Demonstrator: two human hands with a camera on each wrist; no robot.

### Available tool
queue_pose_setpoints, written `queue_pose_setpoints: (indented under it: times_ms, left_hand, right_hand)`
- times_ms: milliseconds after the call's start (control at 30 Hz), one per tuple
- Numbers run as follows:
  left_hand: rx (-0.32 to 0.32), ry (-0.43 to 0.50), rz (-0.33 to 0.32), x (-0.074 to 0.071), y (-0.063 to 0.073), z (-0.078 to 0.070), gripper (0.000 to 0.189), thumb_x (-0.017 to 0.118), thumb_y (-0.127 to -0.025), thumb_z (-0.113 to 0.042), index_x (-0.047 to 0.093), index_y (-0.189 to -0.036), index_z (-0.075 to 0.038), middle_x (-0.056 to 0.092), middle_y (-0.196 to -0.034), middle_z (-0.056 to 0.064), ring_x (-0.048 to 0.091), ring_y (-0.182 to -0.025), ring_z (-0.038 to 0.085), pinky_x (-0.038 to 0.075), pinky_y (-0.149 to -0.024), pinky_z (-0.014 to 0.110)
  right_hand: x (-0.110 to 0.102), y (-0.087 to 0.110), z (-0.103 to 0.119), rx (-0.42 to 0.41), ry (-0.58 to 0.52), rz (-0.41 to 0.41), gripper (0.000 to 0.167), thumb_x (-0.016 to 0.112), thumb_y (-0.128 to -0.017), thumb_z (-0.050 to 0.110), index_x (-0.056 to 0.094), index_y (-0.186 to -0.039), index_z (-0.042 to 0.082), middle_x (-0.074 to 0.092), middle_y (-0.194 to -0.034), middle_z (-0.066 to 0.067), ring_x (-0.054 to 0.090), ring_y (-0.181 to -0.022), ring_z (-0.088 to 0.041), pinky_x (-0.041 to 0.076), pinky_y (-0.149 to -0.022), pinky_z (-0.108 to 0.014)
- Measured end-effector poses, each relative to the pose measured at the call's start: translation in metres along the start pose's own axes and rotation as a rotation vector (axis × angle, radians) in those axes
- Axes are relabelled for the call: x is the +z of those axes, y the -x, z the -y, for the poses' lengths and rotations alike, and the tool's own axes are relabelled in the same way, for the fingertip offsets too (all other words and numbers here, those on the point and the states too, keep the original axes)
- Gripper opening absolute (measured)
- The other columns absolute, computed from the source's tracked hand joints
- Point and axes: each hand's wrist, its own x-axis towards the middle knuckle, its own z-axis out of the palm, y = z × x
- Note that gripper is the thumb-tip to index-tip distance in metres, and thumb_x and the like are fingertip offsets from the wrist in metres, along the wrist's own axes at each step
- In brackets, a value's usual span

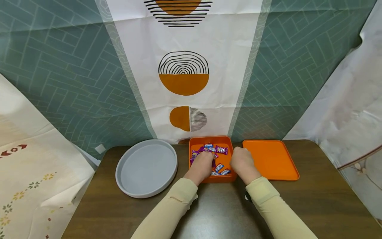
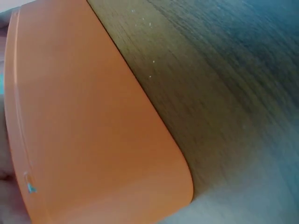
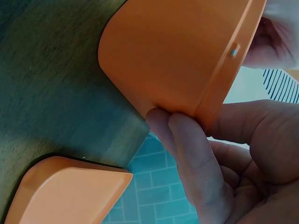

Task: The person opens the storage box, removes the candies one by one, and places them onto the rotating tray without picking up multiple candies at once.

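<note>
Small wrapped candies, some in purple wrappers (image 1: 221, 150) and some in blue wrappers (image 1: 225, 172), lie loose in an orange box (image 1: 219, 179) on the table. Over the box's left half, my left hand (image 1: 203, 166) reaches in with its fingers down among the candies. Those fingertips are hidden, so I cannot tell whether they hold a candy. At the box's right side, my right hand (image 1: 241, 162) grips the wall. The right wrist view shows its fingers (image 3: 191, 144) pressed on the outer face and the thumb over the rim.
A round grey tray (image 1: 146, 167) stands to the left of the box. On the right lies a flat orange tray or lid (image 1: 270, 161). A patterned cloth (image 1: 183, 83) hangs right behind the wooden table (image 1: 206, 212), and pale cloths hang at both sides.
</note>
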Motion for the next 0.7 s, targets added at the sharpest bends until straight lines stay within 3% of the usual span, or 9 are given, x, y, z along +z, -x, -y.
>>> queue_pose_setpoints:
  times_ms: [200, 400, 567, 700]
  left_hand:
    - [0.011, -0.023, -0.143, -0.007, 0.008, 0.003, 0.022, 0.074, -0.078, -0.022, 0.069, -0.097, -0.012, 0.069, -0.093, 0.002, 0.064, -0.083, 0.018, 0.055, -0.081, 0.032]
    - [0.022, 0.018, -0.319, -0.029, 0.017, 0.009, 0.035, 0.071, -0.082, -0.030, 0.066, -0.115, -0.020, 0.071, -0.103, -0.001, 0.067, -0.091, 0.018, 0.055, -0.083, 0.036]
    - [0.004, 0.120, -0.475, -0.051, 0.022, 0.029, 0.024, 0.066, -0.087, -0.026, 0.069, -0.109, -0.017, 0.072, -0.098, 0.001, 0.067, -0.087, 0.019, 0.055, -0.081, 0.033]
    - [-0.081, 0.241, -0.558, -0.070, 0.030, 0.054, 0.021, 0.065, -0.088, -0.023, 0.070, -0.106, -0.014, 0.072, -0.096, 0.004, 0.067, -0.080, 0.017, 0.057, -0.074, 0.033]
  right_hand:
    - [0.000, 0.001, -0.001, 0.005, -0.014, 0.005, 0.027, 0.071, -0.075, 0.011, 0.062, -0.094, -0.005, 0.065, -0.082, -0.017, 0.057, -0.058, -0.026, 0.054, -0.052, -0.037]
    - [-0.001, 0.001, -0.001, 0.005, -0.028, 0.001, 0.027, 0.072, -0.075, 0.011, 0.062, -0.095, -0.005, 0.064, -0.081, -0.016, 0.056, -0.058, -0.025, 0.054, -0.052, -0.035]
    - [0.000, 0.001, -0.001, -0.003, -0.022, 0.001, 0.028, 0.072, -0.075, 0.012, 0.062, -0.094, -0.006, 0.064, -0.080, -0.016, 0.056, -0.057, -0.025, 0.054, -0.051, -0.035]
    - [0.000, 0.001, 0.000, -0.004, -0.017, -0.001, 0.030, 0.073, -0.075, 0.013, 0.062, -0.095, -0.006, 0.065, -0.080, -0.016, 0.056, -0.058, -0.025, 0.054, -0.053, -0.035]
